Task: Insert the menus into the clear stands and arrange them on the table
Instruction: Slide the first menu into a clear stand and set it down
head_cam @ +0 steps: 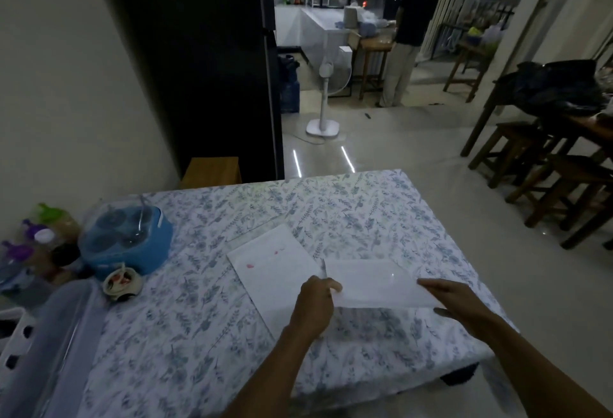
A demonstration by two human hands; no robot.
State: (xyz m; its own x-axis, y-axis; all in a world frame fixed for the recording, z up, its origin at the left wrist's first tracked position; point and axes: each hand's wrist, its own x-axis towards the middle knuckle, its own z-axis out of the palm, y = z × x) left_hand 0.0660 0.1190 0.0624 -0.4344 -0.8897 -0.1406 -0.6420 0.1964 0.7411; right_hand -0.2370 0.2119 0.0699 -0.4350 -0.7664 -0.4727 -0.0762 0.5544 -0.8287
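I see a dim room with a desk (199, 301) under a blue floral cloth filling the lower half of the frame. A white menu sheet (275, 271) with small pink marks lies flat at lower centre. Just right of it, a clear stand (374, 285) is held above the cloth. My left hand (315, 305) pinches its left edge, fingers closed on it. My right hand (457, 298) grips its right edge, thumb below.

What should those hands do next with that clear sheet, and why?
Probably spread the clear stand open: the left hand and right hand grip its opposite edges, and the menu lies flat on the table beside it, not yet inserted.
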